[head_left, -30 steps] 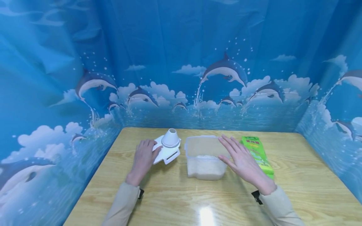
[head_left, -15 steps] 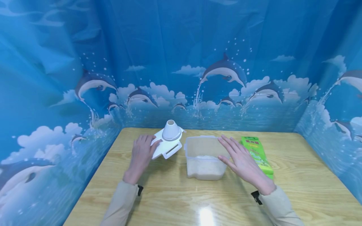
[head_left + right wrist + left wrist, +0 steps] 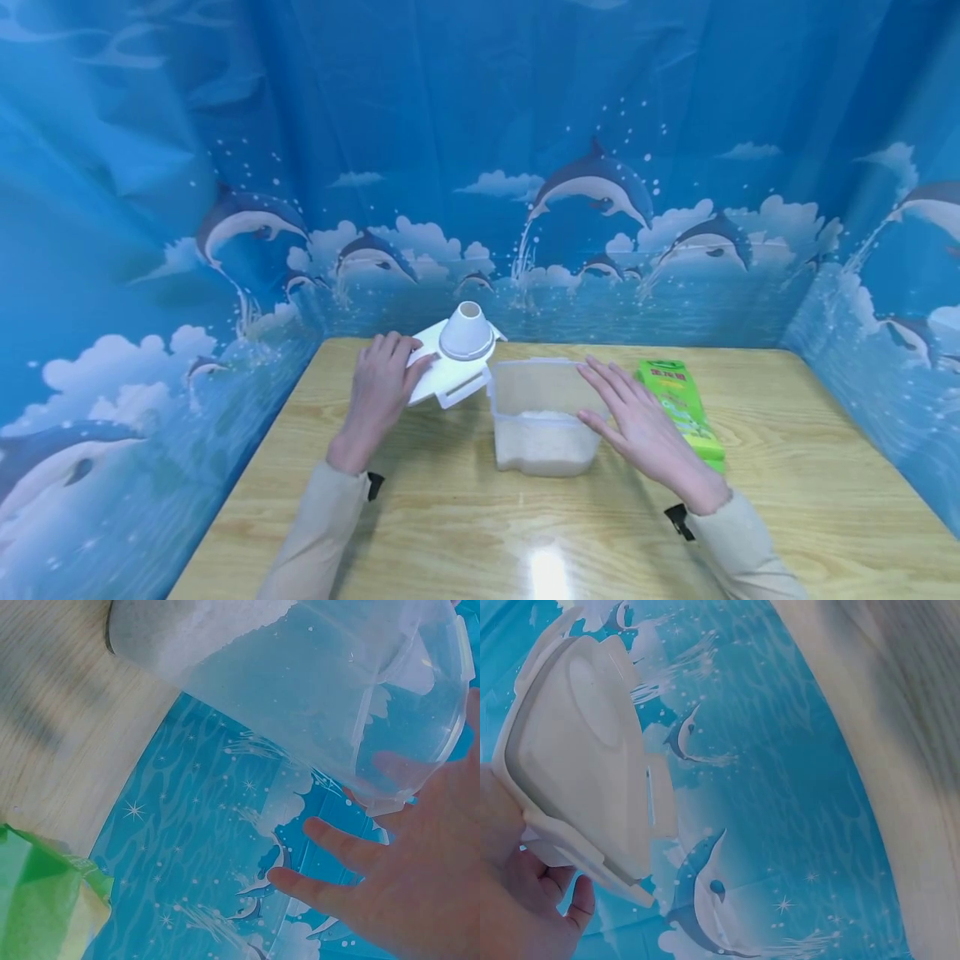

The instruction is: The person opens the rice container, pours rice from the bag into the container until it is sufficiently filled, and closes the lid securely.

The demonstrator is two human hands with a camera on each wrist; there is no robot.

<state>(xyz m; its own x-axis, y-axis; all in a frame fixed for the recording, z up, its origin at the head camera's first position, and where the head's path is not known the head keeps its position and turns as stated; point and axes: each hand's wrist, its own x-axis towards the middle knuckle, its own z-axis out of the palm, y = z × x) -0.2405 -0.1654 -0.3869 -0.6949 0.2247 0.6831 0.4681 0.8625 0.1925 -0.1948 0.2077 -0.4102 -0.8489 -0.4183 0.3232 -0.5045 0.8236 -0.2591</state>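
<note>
On the wooden table (image 3: 450, 517), one white spouted lid (image 3: 456, 360) was held lifted and tilted by the left hand (image 3: 377, 398) beside one clear container (image 3: 542, 417) of white grains, steadied by the flat, open right hand (image 3: 637, 425), one green packet (image 3: 681, 407) alongside; the container was not yet covered.

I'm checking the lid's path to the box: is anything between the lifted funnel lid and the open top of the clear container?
Nothing visible. The left hand holds the white funnel lid beside the clear container; the right hand lies flat against the container's right side, off the opening.
</note>
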